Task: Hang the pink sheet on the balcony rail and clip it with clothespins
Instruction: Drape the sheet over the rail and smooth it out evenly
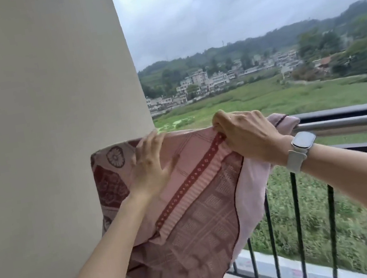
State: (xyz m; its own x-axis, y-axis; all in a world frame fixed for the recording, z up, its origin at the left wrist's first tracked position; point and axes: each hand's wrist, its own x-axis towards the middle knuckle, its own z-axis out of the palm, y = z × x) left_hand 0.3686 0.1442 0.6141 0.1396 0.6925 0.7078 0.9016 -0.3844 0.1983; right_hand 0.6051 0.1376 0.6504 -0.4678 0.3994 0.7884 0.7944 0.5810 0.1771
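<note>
Pink sheet [188, 201] draped over balcony rail [351, 121] beside wall [38, 115]; left hand [151, 169] spread flat on it, right hand [248, 134], wrist bent, pinching its top edge.

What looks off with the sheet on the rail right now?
The pink sheet is bunched at the wall end of the rail, folded over itself, not spread. No clothespins are visible. The left hand lies flat on it; the right hand pinches its top edge.

Sheet [186, 187] draped over rail [351, 121] at frame centre, wall [38, 115] at left, both hands laid on sheet
</note>
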